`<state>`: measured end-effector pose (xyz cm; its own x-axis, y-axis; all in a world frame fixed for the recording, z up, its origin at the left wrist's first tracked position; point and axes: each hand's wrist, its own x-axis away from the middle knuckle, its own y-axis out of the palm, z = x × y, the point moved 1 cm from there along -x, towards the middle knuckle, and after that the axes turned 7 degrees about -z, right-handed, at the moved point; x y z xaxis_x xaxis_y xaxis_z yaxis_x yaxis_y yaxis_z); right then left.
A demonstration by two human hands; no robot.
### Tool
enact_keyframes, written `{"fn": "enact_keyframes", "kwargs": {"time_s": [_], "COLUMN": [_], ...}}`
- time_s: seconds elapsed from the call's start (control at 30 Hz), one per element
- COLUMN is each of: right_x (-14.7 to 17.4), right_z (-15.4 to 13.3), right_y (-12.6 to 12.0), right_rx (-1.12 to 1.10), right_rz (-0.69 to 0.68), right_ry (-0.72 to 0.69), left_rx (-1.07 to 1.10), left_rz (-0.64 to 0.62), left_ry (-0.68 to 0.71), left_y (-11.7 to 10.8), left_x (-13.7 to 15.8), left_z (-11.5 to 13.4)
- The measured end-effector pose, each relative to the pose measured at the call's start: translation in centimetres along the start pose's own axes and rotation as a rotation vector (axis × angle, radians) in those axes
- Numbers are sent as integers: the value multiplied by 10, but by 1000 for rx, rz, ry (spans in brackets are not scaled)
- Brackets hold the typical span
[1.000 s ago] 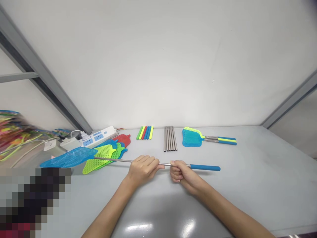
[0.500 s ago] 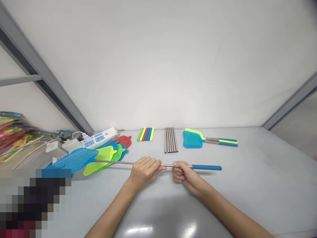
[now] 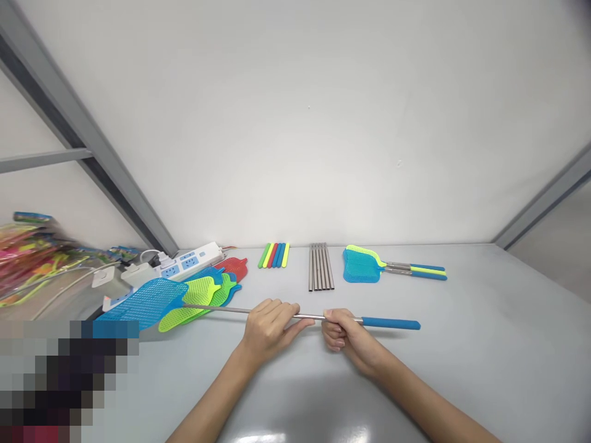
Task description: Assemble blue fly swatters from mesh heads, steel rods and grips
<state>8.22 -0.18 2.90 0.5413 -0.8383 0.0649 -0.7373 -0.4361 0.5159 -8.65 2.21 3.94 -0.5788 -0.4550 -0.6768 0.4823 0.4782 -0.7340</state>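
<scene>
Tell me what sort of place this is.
Probably a workbench in a workshop or small factory: metal tubes and coloured grips lie in neat rows on a grey table, with loose swatter heads piled nearby.

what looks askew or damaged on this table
Nothing looks spilled or damaged. The multicoloured perforated plastic swatter heads look untidy, overlapping at uneven angles beside the white plastic power strip, while the silver metal tubes lie in a neat row.

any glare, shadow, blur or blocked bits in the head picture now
Head view: two bright glare patches on the smooth grey table at the bottom edge; faint shadow beneath the blue rod-shaped handle; slight blur over the multicoloured heap, far left; coarse pixel blocks hiding the lower-left corner.
</scene>
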Motion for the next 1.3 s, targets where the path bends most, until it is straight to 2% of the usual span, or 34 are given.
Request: {"fn": "enact_keyframes", "kwargs": {"time_s": [0.37, 0.73, 1.3], "right_x": [0, -1, -2], "right_z": [1, 2, 3], "right_y": [0, -4, -6], "right_rx": [13, -8, -32], "right_rz": [24, 24, 72], "right_ry": [-33, -25, -41], "left_rx": [72, 80, 172], "left_rz": [-75, -30, -55], "left_ry": [-66, -76, -124], "left_y": [2, 1, 3], "left_x": [2, 0, -1], "left_z": [1, 3, 4]}}
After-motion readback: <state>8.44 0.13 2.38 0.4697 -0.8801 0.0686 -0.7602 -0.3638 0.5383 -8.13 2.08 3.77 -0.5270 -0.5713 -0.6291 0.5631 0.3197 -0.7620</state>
